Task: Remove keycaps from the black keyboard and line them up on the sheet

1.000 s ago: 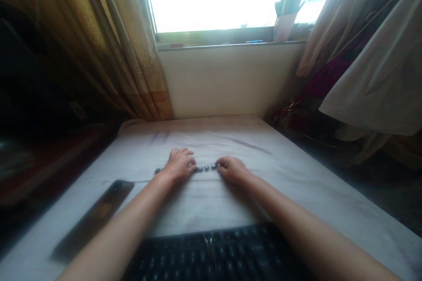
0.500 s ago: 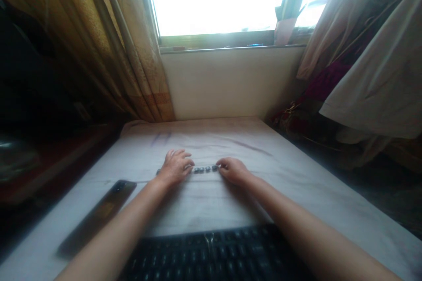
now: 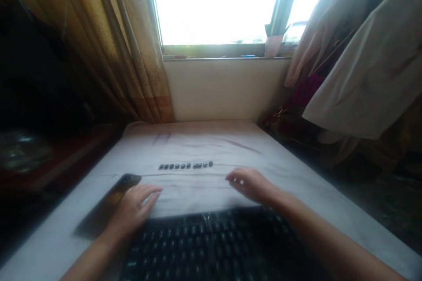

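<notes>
Several small dark keycaps lie in a row on the pale sheet, with no hand touching them. My left hand is open and blurred, its fingers apart, just over the near right side of a dark phone. My right hand hovers to the right of the row and nearer to me, fingers loosely bent with a gap between them and nothing visible inside. Between my forearms a black keyboard lies close to me; its right part is dark and partly behind my right forearm.
A yellow curtain hangs at the left of a bright window. White clothes hang at the right, past the bed's edge. A clear plastic item sits on a reddish surface at the far left.
Both hands have left the row of keycaps and come back toward me, the left one toward the phone. The whole row now shows. The camera view has shifted slightly.
</notes>
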Demonstrator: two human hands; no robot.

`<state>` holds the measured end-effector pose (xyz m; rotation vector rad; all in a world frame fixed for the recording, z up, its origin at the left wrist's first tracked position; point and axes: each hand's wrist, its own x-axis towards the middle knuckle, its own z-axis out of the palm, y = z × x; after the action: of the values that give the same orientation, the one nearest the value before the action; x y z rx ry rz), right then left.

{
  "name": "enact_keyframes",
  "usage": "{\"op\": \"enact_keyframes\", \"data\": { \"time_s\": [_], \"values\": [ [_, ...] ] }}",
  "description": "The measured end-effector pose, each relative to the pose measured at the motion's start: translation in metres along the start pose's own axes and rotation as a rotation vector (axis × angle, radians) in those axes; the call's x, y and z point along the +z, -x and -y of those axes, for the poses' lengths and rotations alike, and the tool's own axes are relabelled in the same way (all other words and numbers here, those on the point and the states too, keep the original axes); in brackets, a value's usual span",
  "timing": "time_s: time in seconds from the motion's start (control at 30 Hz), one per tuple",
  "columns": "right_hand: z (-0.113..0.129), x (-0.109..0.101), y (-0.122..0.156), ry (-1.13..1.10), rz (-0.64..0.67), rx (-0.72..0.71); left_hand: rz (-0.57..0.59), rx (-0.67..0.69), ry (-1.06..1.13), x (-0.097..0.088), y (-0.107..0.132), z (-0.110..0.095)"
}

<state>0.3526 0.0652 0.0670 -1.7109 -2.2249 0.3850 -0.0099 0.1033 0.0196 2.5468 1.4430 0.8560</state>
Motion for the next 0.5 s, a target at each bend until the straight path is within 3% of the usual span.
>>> {"op": "enact_keyframes", "data": {
  "time_s": [0.13,0.27,0.5],
  "values": [
    [0.045,0.007,0.032,0.114,0.048,-0.285,-0.006,-0.159,0.148,0.000,0.027,-0.016],
    [0.081,0.016,0.044,0.342,0.095,-0.589,0.045,-0.256,0.230,0.002,0.046,-0.026],
    [0.095,0.023,0.044,0.616,0.161,-0.652,0.014,-0.327,0.361,0.000,0.054,-0.034]
  ]
}}
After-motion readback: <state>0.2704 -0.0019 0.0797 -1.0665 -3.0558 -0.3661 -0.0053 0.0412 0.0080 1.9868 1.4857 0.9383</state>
